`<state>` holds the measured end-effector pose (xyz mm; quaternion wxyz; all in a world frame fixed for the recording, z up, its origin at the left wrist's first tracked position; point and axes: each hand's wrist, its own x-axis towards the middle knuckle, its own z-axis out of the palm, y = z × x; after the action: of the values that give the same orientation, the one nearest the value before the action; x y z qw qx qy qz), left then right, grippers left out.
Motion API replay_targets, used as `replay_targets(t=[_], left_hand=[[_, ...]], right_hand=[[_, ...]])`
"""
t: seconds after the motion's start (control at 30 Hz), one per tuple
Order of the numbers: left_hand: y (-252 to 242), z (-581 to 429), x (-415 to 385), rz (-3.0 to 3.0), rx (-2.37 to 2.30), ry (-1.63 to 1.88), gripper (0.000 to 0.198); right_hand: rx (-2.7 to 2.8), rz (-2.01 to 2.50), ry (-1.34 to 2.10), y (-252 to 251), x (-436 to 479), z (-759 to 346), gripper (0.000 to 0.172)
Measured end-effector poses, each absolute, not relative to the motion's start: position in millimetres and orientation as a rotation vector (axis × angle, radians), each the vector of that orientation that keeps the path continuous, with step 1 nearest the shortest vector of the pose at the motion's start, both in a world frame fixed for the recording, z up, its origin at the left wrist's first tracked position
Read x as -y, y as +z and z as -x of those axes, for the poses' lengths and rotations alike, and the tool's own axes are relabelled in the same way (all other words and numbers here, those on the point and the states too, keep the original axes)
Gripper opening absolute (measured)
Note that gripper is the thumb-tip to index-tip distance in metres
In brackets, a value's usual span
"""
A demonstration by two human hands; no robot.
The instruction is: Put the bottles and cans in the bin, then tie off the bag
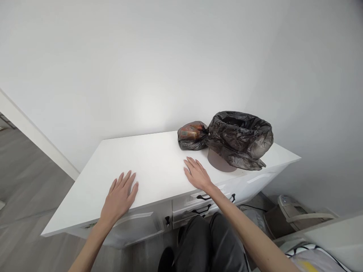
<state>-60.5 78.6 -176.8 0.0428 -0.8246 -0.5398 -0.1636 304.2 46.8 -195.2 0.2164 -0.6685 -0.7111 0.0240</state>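
Readable text: none on anything in view.
Tied bag (183, 145): its dark, see-through film shows no lettering.
Orange-brown item (190, 132) inside that bag: it bears a paler, greenish patch that may be print, but nothing is legible through the plastic.
Black liner (241, 138): no words can be made out on its crumpled folds.
Brown-grey bin (219, 160) under the liner: its visible wall shows no readable mark.
White cabinet (141, 158): a small green patch on its front, near the left end, is too small to read.
Patterned item (312, 257) at lower right: dark lines and yellow, no legible characters.
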Motion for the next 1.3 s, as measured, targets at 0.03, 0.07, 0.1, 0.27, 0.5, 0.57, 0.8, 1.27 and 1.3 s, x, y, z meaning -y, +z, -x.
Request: replay_targets(t=[0.03,0.07,0.1,0.27,0.5,0.57,0.8,1.27,1.3], left_hand=[[-176.7,60.7,-78.8,2.523,1.654,-0.499,0.067],[-176.3,60.9,-78.8,2.528,1.659,-0.490,0.068],[-175.8,61.0,-78.7,2.537,1.667,-0.474,0.069],[-175.0,61.0,-77.5,2.542,1.680,-0.448,0.070],[-176.2,59.8,-75.9,2.519,1.653,-0.510,0.067],[-174.7,59.3,-75.1,2.531,1.650,-0.506,0.066],[-167.4,56.4,-69.8,2.555,1.661,-0.494,0.065],[-166.0,54.1,-66.1,2.525,1.624,-0.593,0.058],[-166.4,53.9,-65.7,2.520,1.619,-0.607,0.057]], right_hand=[[1.953,1.855,0.072,-194.9,-47.3,-304.5,0.059],[1.932,1.857,0.077,-195.0,-48.2,-305.2,0.060],[1.909,1.857,0.081,-195.4,-49.7,-306.2,0.062],[1.729,1.868,0.064,-197.2,-67.6,-315.2,0.075],[1.485,2.005,0.075,-189.6,-101.3,-324.0,0.089],[1.448,2.015,0.067,-189.2,-107.3,-326.7,0.089],[1.293,1.989,-0.019,-200.6,-123.3,-336.5,0.087],[1.413,1.832,-0.236,-206.1,-130.3,-338.6,0.071],[1.357,1.833,-0.250,-205.1,-135.7,-338.8,0.070]])
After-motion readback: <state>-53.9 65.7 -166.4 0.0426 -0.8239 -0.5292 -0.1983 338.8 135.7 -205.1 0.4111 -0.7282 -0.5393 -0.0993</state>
